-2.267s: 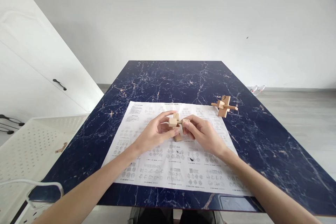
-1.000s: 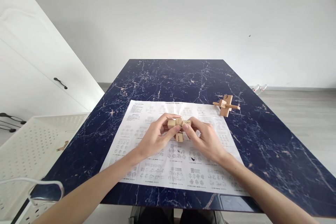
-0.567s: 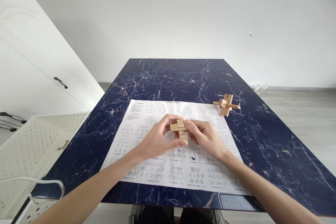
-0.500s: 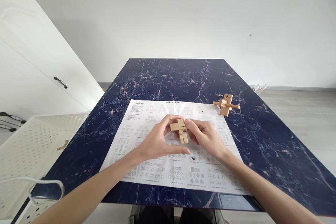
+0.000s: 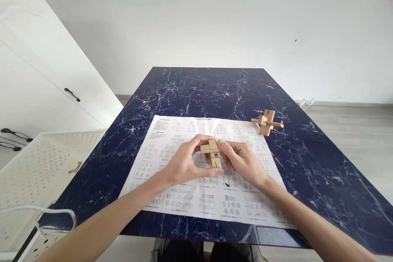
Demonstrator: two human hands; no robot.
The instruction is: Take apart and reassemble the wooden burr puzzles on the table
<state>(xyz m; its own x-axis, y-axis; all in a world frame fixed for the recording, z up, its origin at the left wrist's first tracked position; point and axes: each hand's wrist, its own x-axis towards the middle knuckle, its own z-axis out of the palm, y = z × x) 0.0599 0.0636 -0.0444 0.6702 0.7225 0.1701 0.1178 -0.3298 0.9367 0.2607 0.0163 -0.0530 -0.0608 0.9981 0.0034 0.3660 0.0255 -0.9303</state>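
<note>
Between my two hands is a wooden burr puzzle [image 5: 209,148], made of crossed light-coloured blocks with a dark line marked on two of them. My left hand [image 5: 187,159] curls round it from the left, fingers at the far end and thumb at the near end. From the right, my right hand [image 5: 238,153] pinches it, its thumb near the upper marked block. My fingers hide parts of the blocks. A printed instruction sheet [image 5: 147,172] with small diagrams lies flat under both hands.
A second wooden puzzle [image 5: 266,123], marked 3, stands at the sheet's upper right corner. The dark blue marbled table [image 5: 196,90] reaches toward the wall. At left are a white perforated basket [image 5: 37,168] holding a wooden piece, a white cable [image 5: 58,211] and a cabinet [image 5: 37,49].
My left thumb has closed up against the near end of the puzzle. The lower marked block sits slightly farther from the upper one. My right hand keeps its grip.
</note>
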